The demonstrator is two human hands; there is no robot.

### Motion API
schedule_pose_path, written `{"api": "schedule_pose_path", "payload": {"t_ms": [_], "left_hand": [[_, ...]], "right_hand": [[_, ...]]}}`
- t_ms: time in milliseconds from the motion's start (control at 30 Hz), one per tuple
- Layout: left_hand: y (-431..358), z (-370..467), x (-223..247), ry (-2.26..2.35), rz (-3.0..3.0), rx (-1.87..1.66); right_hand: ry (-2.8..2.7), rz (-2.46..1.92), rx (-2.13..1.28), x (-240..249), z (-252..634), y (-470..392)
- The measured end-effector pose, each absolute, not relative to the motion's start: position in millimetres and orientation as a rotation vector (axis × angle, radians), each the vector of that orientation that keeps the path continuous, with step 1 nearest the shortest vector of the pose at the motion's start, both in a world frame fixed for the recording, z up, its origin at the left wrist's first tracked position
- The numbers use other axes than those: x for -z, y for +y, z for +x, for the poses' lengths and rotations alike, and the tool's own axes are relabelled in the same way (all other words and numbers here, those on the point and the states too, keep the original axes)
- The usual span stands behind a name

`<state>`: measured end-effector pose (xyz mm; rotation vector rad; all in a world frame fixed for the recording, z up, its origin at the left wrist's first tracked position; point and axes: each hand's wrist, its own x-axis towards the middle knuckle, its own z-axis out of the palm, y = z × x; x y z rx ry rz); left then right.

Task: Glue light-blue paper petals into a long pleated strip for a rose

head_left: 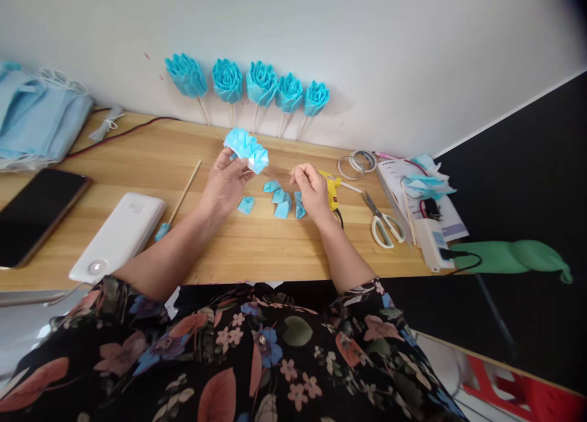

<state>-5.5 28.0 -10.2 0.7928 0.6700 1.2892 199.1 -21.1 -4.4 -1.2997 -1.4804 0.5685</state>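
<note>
Pale blue material, folded into points and joined in a short fan-like strip (pixel 247 148), is held in a person's left hand (pixel 224 180), just beyond and to the left of the loose folded pieces (pixel 282 209) on a wooden table (pixel 257 244). The left grip pinches the strip's lower edge between thumb and fingers; the right hand (pixel 312 186), at the right-hand end of the pieces, has its fingertips drawn together, with nothing we can make out between them.

Beyond the pieces, five blue flowers (pixel 262 82) on sticks lean against the wall (pixel 284 18), and we judge those complete. The strip looks partly built, several of its points joined in a row; the loose pieces appear, to our eye, folded but not yet attached. To their left lies a stick with a small blue bud (pixel 162 231), seemingly barely begun.

We see wood between the pieces and the table's front edge, and more between them and the flower sticks, which should give both hands room to move. Right of the pieces it is tighter: a yellow tool (pixel 332 189) sits close by, partly hidden by the right hand, with scissors (pixel 377 213) farther right. Well left of the pieces, past the bud, a white power bank (pixel 121 235) bounds the space.
</note>
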Motion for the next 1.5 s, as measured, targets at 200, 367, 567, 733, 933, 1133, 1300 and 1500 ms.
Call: {"api": "schedule_pose_path", "payload": {"t_ms": [200,367,567,733,933,1133,1300,1500], "left_hand": [[32,-7,15,0.685,0.804,-1.306],[31,-6,14,0.72,0.76,-1.299],[29,-4,12,0.699,0.749,-1.298],[29,-3,10,0.681,0.736,-1.319],[31,-4,13,0.666,0.752,-1.333],[33,-5,18,0.638,0.797,-1.339],[29,-3,14,0.636,0.781,-1.319],[29,-1,13,0.667,0.794,-1.338]], "right_hand": [[-1.611,-1.434,-0.45,1,196,-26],[-1.645,-1.44,-0.351,3,196,-25],[-1.692,-1.372,-0.444,8,196,-22],[-1.648,-1.36,-0.418,10,193,-23],[-1.614,-1.36,-0.46,12,193,-24],[-1.608,-1.34,-0.507,15,196,-23],[-1.652,-1.344,-0.471,11,198,-24],[-1.659,-1.398,-0.317,9,195,-23]]}}
